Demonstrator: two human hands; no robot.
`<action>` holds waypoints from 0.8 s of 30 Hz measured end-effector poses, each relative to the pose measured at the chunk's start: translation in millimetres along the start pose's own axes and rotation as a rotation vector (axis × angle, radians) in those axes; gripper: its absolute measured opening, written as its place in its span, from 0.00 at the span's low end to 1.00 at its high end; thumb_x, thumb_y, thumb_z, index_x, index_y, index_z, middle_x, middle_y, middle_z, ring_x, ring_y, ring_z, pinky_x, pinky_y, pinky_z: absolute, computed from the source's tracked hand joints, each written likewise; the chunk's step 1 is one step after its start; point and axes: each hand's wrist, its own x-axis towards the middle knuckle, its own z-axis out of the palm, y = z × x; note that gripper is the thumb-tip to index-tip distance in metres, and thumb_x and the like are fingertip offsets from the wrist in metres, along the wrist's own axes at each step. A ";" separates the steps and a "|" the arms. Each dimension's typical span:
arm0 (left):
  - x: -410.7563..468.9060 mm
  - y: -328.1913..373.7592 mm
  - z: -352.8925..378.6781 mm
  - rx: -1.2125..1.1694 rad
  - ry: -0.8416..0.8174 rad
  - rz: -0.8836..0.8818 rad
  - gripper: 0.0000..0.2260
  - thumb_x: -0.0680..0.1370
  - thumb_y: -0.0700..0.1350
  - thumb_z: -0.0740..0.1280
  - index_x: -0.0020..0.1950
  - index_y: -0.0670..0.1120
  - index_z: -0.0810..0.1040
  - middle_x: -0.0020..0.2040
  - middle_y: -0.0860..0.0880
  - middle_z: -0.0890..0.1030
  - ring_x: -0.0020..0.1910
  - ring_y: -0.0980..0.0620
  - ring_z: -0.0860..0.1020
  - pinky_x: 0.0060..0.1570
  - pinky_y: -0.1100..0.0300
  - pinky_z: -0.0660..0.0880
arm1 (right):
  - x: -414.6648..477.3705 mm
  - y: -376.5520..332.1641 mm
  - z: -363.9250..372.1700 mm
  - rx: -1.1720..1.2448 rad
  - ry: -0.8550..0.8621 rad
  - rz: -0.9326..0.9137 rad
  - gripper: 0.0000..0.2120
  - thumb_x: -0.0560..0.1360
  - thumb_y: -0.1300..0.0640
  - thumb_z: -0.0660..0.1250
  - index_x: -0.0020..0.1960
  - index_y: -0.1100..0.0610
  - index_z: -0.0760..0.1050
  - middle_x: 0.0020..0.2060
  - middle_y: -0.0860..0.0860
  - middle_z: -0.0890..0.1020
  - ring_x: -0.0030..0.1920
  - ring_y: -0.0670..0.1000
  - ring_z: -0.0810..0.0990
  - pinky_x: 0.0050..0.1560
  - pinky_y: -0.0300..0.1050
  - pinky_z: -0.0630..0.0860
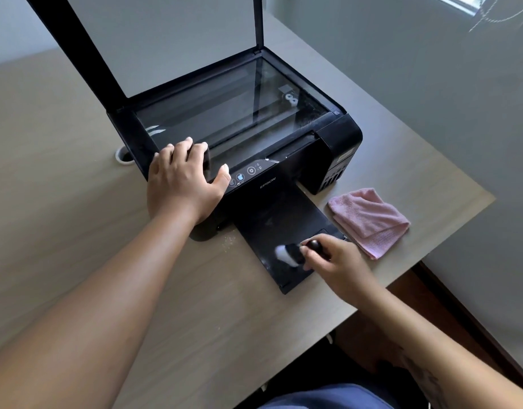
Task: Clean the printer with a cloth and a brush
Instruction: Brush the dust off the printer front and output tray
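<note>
A black printer stands on the table with its scanner lid raised, so the glass bed shows. Its black output tray is pulled out towards me. My left hand lies flat on the printer's front left corner, fingers spread, thumb near the control panel. My right hand grips a small black brush with white-tipped bristles, and the bristles touch the tray's near right part. A folded pink cloth lies on the table just right of the tray.
The wooden table has a round cable hole left of the printer. A few crumbs lie by the tray's left side. The table's right edge runs close to a grey wall. My blue-clad lap shows below the front edge.
</note>
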 end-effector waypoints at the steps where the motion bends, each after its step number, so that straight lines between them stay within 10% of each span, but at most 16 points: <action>1: -0.2 0.2 0.0 0.002 -0.001 -0.001 0.29 0.74 0.66 0.55 0.69 0.52 0.69 0.73 0.48 0.67 0.71 0.43 0.62 0.72 0.46 0.57 | 2.0 4.0 -4.6 0.022 0.076 0.026 0.03 0.76 0.55 0.69 0.45 0.54 0.79 0.32 0.49 0.83 0.36 0.50 0.82 0.38 0.49 0.76; 6: 0.4 0.7 0.4 0.003 0.008 0.002 0.28 0.74 0.65 0.55 0.68 0.52 0.69 0.73 0.48 0.67 0.71 0.44 0.63 0.72 0.47 0.57 | 8.7 16.6 -20.4 -0.432 0.306 -0.104 0.07 0.76 0.56 0.67 0.44 0.60 0.75 0.34 0.54 0.79 0.36 0.60 0.78 0.33 0.49 0.72; 12: 0.2 0.3 0.6 0.010 0.010 0.002 0.28 0.74 0.65 0.55 0.68 0.52 0.69 0.73 0.48 0.68 0.71 0.43 0.63 0.72 0.46 0.57 | -14.3 -3.1 20.3 -0.142 -0.239 -0.181 0.15 0.71 0.44 0.63 0.41 0.56 0.77 0.31 0.52 0.80 0.30 0.50 0.74 0.33 0.49 0.72; 18: 0.1 1.1 -0.1 0.008 0.004 -0.002 0.28 0.74 0.65 0.55 0.69 0.52 0.69 0.73 0.48 0.67 0.71 0.44 0.62 0.72 0.46 0.57 | 15.6 14.7 -25.2 -0.303 0.369 0.100 0.10 0.77 0.54 0.66 0.40 0.58 0.73 0.33 0.56 0.79 0.35 0.59 0.77 0.31 0.48 0.65; 24: -0.1 0.9 0.2 0.005 0.004 0.001 0.28 0.74 0.65 0.55 0.69 0.52 0.69 0.73 0.48 0.67 0.71 0.44 0.63 0.72 0.46 0.57 | -16.0 -11.1 25.3 -0.268 -0.273 -0.230 0.10 0.73 0.48 0.64 0.44 0.54 0.77 0.33 0.52 0.80 0.34 0.52 0.78 0.32 0.50 0.74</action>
